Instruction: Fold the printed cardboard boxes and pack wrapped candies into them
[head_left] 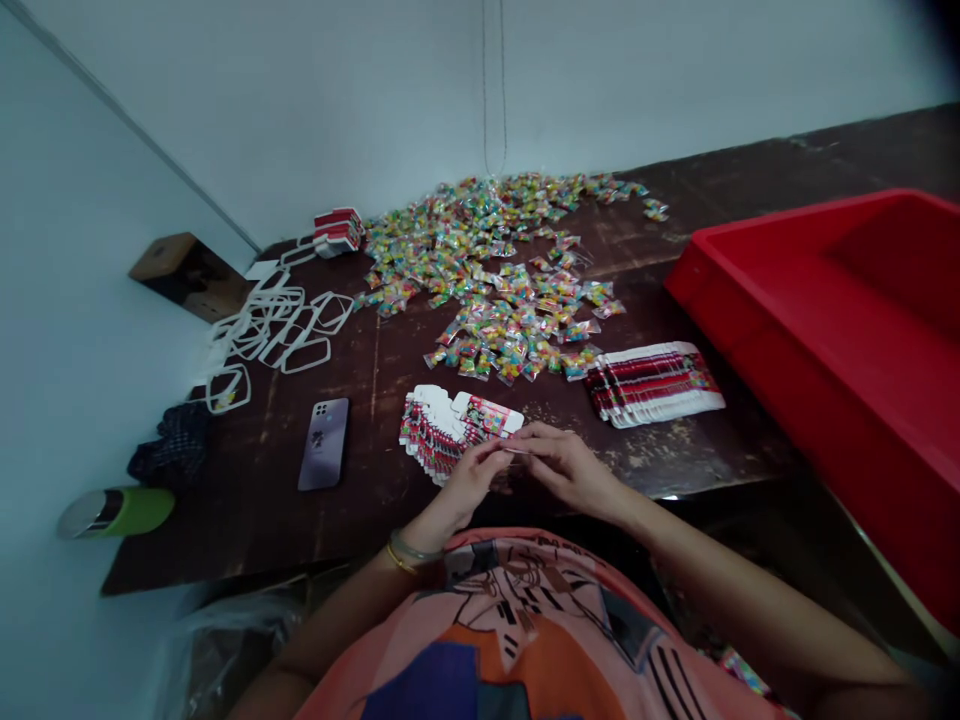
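Note:
My left hand and my right hand meet near the table's front edge. Their fingertips are closed on a thin flat carton, seen almost edge-on, so most of it is hidden by the fingers. Just beyond and left of the fingers lies a fanned pile of flat printed cartons, red and white, with one carton on top showing a colourful front. A neat row of more flat cartons lies to the right. Behind them spreads a big heap of small clear candy packets with multicoloured contents.
A large red tray takes up the right side. On the left are a phone, white loop-shaped bands, a dark cloth, a green tumbler and a brown box. Red-and-white stacked cartons stand at the back.

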